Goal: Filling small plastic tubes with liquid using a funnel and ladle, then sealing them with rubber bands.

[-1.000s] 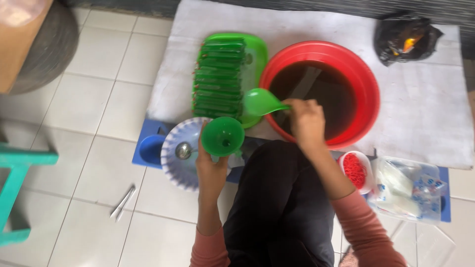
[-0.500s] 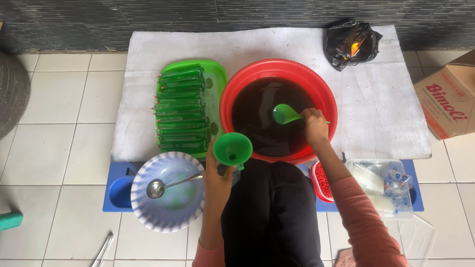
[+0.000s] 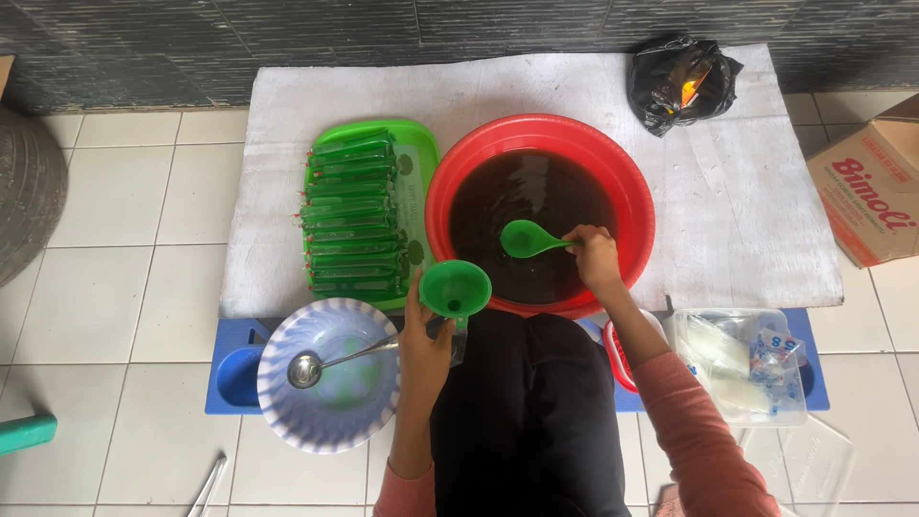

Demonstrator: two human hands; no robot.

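White tiled floor (image 3: 115,191) carries a white mat (image 3: 728,211) bearing a red basin (image 3: 636,188) of dark liquid. Over it, the right hand (image 3: 595,257) grasps a green ladle (image 3: 528,238) by its handle, bowl pointing left. Just beside the rim, the left hand (image 3: 424,340) clasps a green funnel (image 3: 455,288) from below, near stacked green packets (image 3: 349,215).

The person wore a long-sleeved salmon-pink top, its sleeves pushed up to mid-forearm, and black garment over the lap. Both hands were bare, without rings or gloves.
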